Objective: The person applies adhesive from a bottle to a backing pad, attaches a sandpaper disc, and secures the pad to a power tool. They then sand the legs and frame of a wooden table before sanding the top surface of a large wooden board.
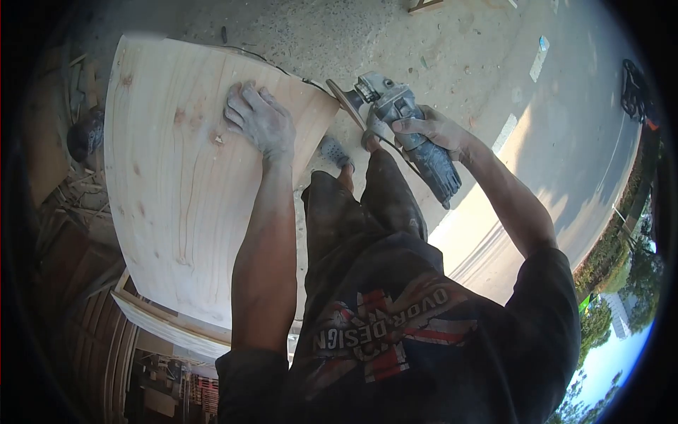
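Note:
A large pale wooden panel [176, 169] fills the left half of the view, with knots and brown grain marks. My left hand [261, 121], coated in dust, rests on its upper right part with the fingers slightly apart and nothing held. Right of the panel, my right hand [432, 133] is wrapped round the body of a dusty angle grinder [402, 113]. The grinder's disc [346, 104] is edge-on beside the panel's right corner; whether it touches the wood I cannot tell. A dark cord runs by the tool.
Wood scraps [85, 187] and a dark round object [86, 134] lie left of the panel. Another wooden piece [169, 328] stands below it. My feet are on the concrete floor [311, 35]. A paved road [572, 134] runs at the right, with a dark bundle [635, 92] at its far side.

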`<state>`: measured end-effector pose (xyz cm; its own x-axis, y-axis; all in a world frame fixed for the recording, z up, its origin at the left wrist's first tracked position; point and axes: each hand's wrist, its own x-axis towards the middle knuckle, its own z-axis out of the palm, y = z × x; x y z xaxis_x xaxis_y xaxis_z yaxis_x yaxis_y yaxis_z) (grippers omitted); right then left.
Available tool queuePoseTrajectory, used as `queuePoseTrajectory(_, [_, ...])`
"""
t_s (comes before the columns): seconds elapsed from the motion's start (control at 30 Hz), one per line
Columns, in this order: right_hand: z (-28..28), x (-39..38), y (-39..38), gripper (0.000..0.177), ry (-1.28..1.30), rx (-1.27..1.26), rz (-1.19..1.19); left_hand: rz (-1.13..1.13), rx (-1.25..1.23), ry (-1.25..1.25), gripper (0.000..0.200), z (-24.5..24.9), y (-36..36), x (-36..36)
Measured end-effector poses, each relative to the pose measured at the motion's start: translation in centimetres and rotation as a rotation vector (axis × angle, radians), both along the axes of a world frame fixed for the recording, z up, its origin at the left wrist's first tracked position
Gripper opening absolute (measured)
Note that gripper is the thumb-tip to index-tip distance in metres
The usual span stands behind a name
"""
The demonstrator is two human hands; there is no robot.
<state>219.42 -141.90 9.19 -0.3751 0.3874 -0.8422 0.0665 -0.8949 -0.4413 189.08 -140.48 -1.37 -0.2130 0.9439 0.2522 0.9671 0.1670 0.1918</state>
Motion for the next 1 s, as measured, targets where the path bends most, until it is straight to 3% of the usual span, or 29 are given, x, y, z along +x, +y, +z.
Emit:
queuePoseTrajectory(0.13, [-0.3,1.0,4.1,0.045,-0.052,0.077,0.296,-0.001,0.029,-0.018,0.025,-0.1,-0.1,0.0])
queuePoseTrajectory(0.33, [1.1,0.2,6.2,0.049,-0.133,0.135,0.440,-0.007,0.064,-0.037,0.025,-0.6,-0.1,-0.2])
queuePoseTrajectory(0.43, [1.5,-0.3,3.6,0.050,-0.175,0.126,0.377,-0.008,0.073,-0.040,0.024,-0.7,-0.2,-0.3])
queuePoseTrajectory(0.67, [1.7,-4.4,-6.3,0.046,-0.030,-0.178,-0.401,0.003,0.056,-0.072,0.021,-0.4,-0.1,-0.2])
queuePoseTrajectory(0.8, [2.3,-3.2,-4.7,0.044,0.018,-0.208,-0.435,0.030,0.062,-0.143,0.021,0.4,-0.3,-0.4])
queuePoseTrajectory(0.87, [5.2,-2.3,-1.0,0.037,-0.137,0.040,-0.301,0.047,0.135,-0.237,0.024,0.2,-0.6,-0.3])
queuePoseTrajectory(0.93, [8.2,-0.8,4.2,0.038,-0.353,0.395,-0.007,0.028,0.169,-0.449,0.029,0.8,-1.2,-0.6])
queuePoseTrajectory(1.0, [10.9,0.3,10.8,0.040,-0.652,1.001,0.484,0.041,0.238,-0.517,0.033,2.2,-2.6,-0.5])
